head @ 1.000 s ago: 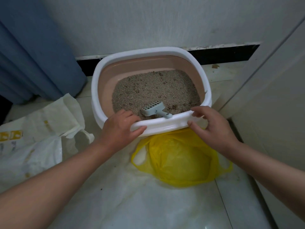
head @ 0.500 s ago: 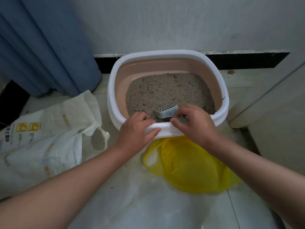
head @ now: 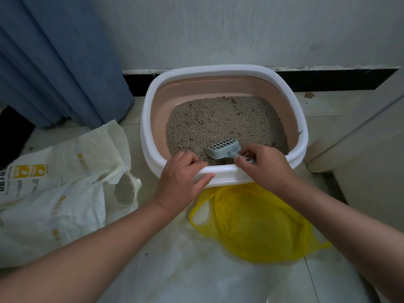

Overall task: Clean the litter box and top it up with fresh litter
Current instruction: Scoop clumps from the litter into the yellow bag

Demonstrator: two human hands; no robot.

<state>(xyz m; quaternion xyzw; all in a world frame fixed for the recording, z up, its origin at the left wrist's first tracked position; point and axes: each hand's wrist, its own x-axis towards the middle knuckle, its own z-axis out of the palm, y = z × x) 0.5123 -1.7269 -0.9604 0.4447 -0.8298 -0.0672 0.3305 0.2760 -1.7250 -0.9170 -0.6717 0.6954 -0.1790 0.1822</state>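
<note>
Litter box [head: 223, 72] on pale tile floor [head: 218, 281] by white wall [head: 218, 29], left hand [head: 181, 178] gripping rim, right hand [head: 264, 167] pinching scoop [head: 225, 148] handle.

The handle of the grey slotted plastic scoop [head: 225, 148] mostly disappears under the right hand [head: 263, 166], so how it's being pinched isn't clear. The white printed litter bag [head: 54, 193] runs off the left edge, its print too small to read. The yellow plastic bag [head: 255, 226] tucks under the white-rimmed pink litter box [head: 220, 173]. The left hand [head: 181, 180] covers part of that rim.
</note>
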